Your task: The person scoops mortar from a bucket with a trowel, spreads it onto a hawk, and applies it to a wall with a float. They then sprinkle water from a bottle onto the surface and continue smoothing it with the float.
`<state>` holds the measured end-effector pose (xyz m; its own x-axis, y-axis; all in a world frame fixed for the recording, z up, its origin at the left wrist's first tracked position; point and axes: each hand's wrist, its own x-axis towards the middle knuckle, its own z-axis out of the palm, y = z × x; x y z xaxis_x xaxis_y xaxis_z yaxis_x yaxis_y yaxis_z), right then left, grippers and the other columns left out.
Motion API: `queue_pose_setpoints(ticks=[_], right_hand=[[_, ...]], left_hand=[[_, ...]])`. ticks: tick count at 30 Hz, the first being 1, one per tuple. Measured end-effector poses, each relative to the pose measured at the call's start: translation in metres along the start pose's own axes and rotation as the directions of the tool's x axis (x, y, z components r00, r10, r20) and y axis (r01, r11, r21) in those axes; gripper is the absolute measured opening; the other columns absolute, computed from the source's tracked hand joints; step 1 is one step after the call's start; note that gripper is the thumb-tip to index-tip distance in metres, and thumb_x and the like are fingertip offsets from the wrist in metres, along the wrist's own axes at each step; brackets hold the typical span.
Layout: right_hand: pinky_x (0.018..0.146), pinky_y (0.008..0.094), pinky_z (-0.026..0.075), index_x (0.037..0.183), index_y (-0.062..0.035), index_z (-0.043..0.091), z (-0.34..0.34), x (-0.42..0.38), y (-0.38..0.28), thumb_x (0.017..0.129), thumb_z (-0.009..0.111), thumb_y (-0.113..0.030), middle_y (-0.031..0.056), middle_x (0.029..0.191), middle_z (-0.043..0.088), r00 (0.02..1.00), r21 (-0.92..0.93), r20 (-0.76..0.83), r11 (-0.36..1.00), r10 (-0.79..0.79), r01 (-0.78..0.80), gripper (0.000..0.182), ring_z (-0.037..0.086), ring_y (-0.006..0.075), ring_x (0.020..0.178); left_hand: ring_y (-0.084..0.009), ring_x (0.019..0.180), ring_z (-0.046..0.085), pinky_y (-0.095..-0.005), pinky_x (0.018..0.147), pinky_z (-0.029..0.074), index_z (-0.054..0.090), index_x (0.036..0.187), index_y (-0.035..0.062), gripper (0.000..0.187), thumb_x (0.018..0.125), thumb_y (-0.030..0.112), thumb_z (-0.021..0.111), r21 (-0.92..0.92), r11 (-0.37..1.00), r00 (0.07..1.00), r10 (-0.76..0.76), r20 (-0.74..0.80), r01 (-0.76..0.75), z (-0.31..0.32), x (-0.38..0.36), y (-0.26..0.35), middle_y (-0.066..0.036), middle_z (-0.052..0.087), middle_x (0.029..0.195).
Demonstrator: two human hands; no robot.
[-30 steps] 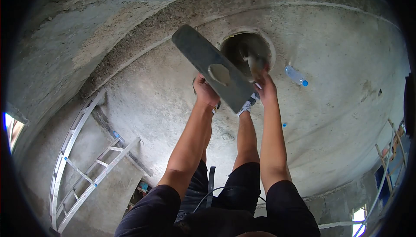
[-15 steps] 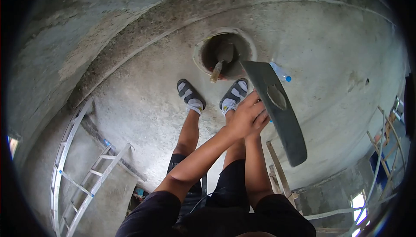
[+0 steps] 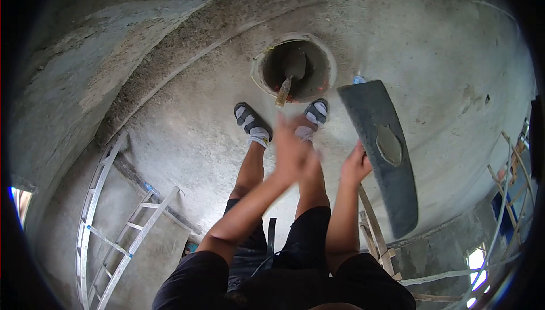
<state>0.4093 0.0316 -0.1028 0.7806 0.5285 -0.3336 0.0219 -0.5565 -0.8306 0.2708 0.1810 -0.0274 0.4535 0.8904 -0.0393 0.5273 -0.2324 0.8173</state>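
My right hand [image 3: 356, 164] is closed at the left side of a long, dark plastering float [image 3: 372, 117], its grip hidden behind the board. The float is tilted, with a patch of wet grey mortar [image 3: 389, 145] on the face toward me. My left hand [image 3: 295, 148] is blurred, fingers stretched forward and apart, with nothing in it. It is over my right shin, short of a trowel [image 3: 284, 91] that stands in a round bucket [image 3: 258, 74]. The trowel's blade rests inside and its worn handle leans over the near rim.
A plastic bottle [image 3: 359, 79] lies behind the float's top end. Metal ladders [image 3: 108, 196] stand at the left. Wooden poles [image 3: 372, 233] and frames are at the lower right. A curved, rough concrete wall [image 3: 113, 55] rises at the upper left.
My left hand has come away from beside my right hand and moved left, toward the trowel handle. The float has shifted right and slightly down in my right hand.
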Motion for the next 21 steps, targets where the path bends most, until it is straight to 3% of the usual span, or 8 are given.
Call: queue_pose_setpoints(ticks=[3, 7, 11, 14, 15, 16, 17, 21], right_hand=[[0.1, 0.0392, 0.037, 0.129, -0.002, 0.041, -0.011, 0.016, -0.005, 0.09, 0.051, -0.009, 0.0084, 0.132, 0.045, 0.997, 0.316, 0.062, 0.947, 0.049, -0.066, 0.042, 0.046, 0.0215, 0.117], [0.105, 0.0387, 0.03, 0.13, -0.0049, 0.041, -0.012, 0.023, -0.061, 0.087, 0.048, -0.004, 0.0068, 0.133, 0.044, 0.972, 0.764, 0.233, 0.613, 0.027, -0.201, 0.044, 0.04, 0.0215, 0.124], [0.104, 0.038, 0.031, 0.129, -0.0048, 0.043, -0.025, 0.022, -0.076, 0.08, 0.049, -0.005, 0.0071, 0.131, 0.046, 0.958, 0.717, 0.286, 0.66, 0.012, -0.223, 0.049, 0.043, 0.0209, 0.122], [0.094, 0.0351, 0.036, 0.122, -0.0058, 0.048, -0.047, 0.006, -0.048, 0.079, 0.053, -0.013, 0.0047, 0.119, 0.052, 0.953, 0.582, 0.232, 0.758, 0.195, -0.297, 0.044, 0.047, 0.0192, 0.112], [0.091, 0.0349, 0.037, 0.12, -0.0065, 0.049, -0.072, 0.003, 0.001, 0.079, 0.054, -0.014, 0.004, 0.116, 0.053, 0.948, 0.481, 0.247, 0.824, 0.201, -0.3, 0.042, 0.048, 0.0193, 0.109], [0.088, 0.0346, 0.037, 0.117, -0.0079, 0.051, -0.101, 0.01, 0.055, 0.078, 0.055, -0.016, 0.0029, 0.111, 0.054, 0.888, 0.475, 0.243, 0.75, 0.391, -0.46, 0.04, 0.049, 0.0187, 0.104], [0.089, 0.0347, 0.037, 0.116, -0.007, 0.052, -0.065, 0.004, -0.074, 0.076, 0.057, -0.016, 0.0034, 0.11, 0.055, 0.924, 0.479, 0.154, 0.792, 0.349, -0.379, 0.041, 0.049, 0.0185, 0.105], [0.091, 0.0387, 0.038, 0.122, -0.0048, 0.046, -0.092, 0.004, -0.171, 0.071, 0.052, -0.019, 0.0071, 0.108, 0.051, 0.902, 0.537, 0.431, 0.796, 0.028, -0.282, 0.054, 0.049, 0.0205, 0.1]], left_hand=[[-0.0447, 0.111, 0.042, -0.0487, 0.095, 0.033, 0.037, 0.123, -0.0084, 0.071, 0.072, 0.029, 0.072, 0.263, 0.904, 0.918, -0.254, -0.305, 0.337, 0.016, 0.021, -0.117, -0.029, 0.043, 0.12], [-0.042, 0.113, 0.044, -0.0488, 0.093, 0.036, 0.035, 0.128, -0.0012, 0.09, 0.065, 0.051, 0.073, 0.46, 0.764, 0.891, -0.41, -0.196, 0.452, 0.053, 0.043, -0.264, -0.025, 0.041, 0.128], [-0.0389, 0.091, 0.058, -0.0469, 0.08, 0.044, 0.055, 0.1, -0.0036, 0.044, 0.083, 0.037, 0.058, 0.239, 0.702, 0.741, -0.652, -0.163, 0.671, 0.067, 0.041, -0.294, -0.024, 0.06, 0.094], [-0.0356, 0.084, 0.06, -0.0467, 0.074, 0.045, 0.059, 0.091, -0.0047, 0.029, 0.086, 0.021, 0.046, 0.133, 0.746, 0.737, -0.666, 0.113, 0.653, 0.061, 0.015, -0.28, -0.023, 0.062, 0.086], [-0.0368, 0.084, 0.059, -0.0467, 0.074, 0.046, 0.059, 0.089, -0.0046, 0.028, 0.085, 0.019, 0.044, 0.429, 0.884, 0.918, -0.309, 0.247, 0.183, 0.072, -0.017, -0.3, -0.022, 0.062, 0.086], [-0.0368, 0.084, 0.059, -0.0467, 0.074, 0.046, 0.059, 0.089, -0.0046, 0.028, 0.085, 0.019, 0.044, 0.487, 0.85, 0.943, -0.301, 0.141, 0.199, 0.066, -0.02, -0.267, -0.022, 0.062, 0.086], [-0.0407, 0.078, 0.06, -0.0472, 0.073, 0.048, 0.061, 0.085, -0.0019, 0.034, 0.076, 0.03, 0.055, 0.225, 0.751, 0.743, -0.655, 0.136, 0.621, 0.049, -0.021, -0.212, -0.022, 0.062, 0.079], [-0.0395, 0.08, 0.061, -0.0456, 0.072, 0.048, 0.063, 0.079, -0.0001, 0.035, 0.073, 0.035, 0.059, -0.002, 0.692, 0.69, -0.721, -0.064, 0.722, -0.097, -0.013, -0.063, -0.025, 0.061, 0.078]])
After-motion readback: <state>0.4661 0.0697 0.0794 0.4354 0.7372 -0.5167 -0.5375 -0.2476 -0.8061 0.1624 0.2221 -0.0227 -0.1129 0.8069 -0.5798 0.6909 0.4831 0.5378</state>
